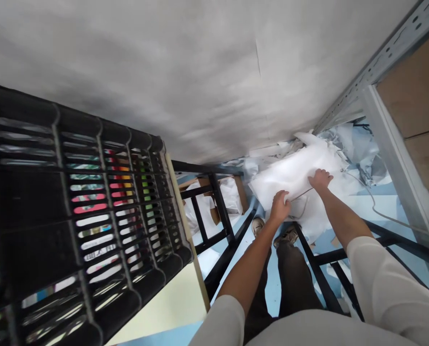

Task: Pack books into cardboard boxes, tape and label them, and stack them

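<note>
White sheet (294,173) lies right of the black crate (73,216), on floor litter. Left hand (280,206) seems to pinch its near edge; right hand (321,180) rests flat on it, fingers slightly spread. Lifting calls for gripping both edges.

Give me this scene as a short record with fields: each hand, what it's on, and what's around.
Left hand: left hand closed on the near edge of the white sheet
Right hand: right hand on top of the same sheet; grip unclear
Left of view: black crate, colourful items behind its slots
Below the hands: black metal frame, cardboard box
Right of view: grey shelf upright
Ground: blue floor
</note>
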Demonstrator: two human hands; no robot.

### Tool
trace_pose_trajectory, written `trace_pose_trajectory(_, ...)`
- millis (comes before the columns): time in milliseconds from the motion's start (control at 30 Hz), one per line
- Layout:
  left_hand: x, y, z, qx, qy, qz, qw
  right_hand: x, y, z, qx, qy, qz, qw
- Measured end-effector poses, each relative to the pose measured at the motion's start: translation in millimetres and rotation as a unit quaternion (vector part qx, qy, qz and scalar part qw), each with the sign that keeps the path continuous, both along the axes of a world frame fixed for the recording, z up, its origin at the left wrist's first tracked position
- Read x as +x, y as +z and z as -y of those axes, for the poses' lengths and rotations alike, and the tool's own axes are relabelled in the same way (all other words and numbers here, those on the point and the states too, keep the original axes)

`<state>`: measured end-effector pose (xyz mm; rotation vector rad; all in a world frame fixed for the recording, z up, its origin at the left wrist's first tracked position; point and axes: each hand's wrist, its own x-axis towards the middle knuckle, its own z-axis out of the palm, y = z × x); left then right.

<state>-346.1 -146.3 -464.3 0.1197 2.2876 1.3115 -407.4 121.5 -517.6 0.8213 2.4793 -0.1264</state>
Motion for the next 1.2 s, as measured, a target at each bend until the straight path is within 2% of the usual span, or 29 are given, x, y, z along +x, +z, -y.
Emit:
trace_pose_trajectory(133, -2.4, -9.5, 6.8, -0.002, 0.016, -0.008, 1.000, 2.0, -19.9, 3.5, -0.002, 0.000, 0.005, 1.000)
trace_pose_trajectory(233, -1.5, -11.4, 8.0, -0.004, 0.022, -0.005, 1.000, 2.8, -21.1, 4.0, -0.010, 0.018, -0.007, 1.000)
trace_pose_trajectory(367, -0.2, -0.5, 1.9, 0.001, 0.030, 0.004, 1.000, -3.5, 2.0, 1.7, -0.052, 0.025, -0.044, 0.997)
trace_pose_trajectory(467, 1.2, 22.0, -6.8, 0.013, 0.026, 0.010, 1.000, -10.1, 34.0, -0.5, -0.113, -0.004, -0.063, 0.992)
trace_pose_trajectory(600, 3.6, 72.2, -20.3, 0.022, 0.011, 0.012, 1.000, -11.9, 88.6, -1.8, -0.148, -0.008, -0.115, 0.982)
trace_pose_trajectory(733, 1.6, 136.5, -33.1, 0.030, -0.004, -0.002, 1.000, -3.8, 151.2, -3.5, -0.164, 0.022, -0.203, 0.965)
trace_pose_trajectory(867, -6.5, 201.6, -42.5, 0.045, -0.028, -0.021, 0.998, 15.2, 218.3, -3.0, -0.170, 0.008, -0.260, 0.950)
trace_pose_trajectory(1033, -6.9, 275.1, -47.5, 0.069, -0.103, -0.032, 0.992, 64.3, 306.5, 8.9, -0.151, -0.054, -0.314, 0.936)
trace_pose_trajectory(1200, 15.8, 340.8, -48.7, 0.091, -0.198, -0.059, 0.974, 141.9, 393.5, 23.4, -0.109, -0.138, -0.377, 0.909)
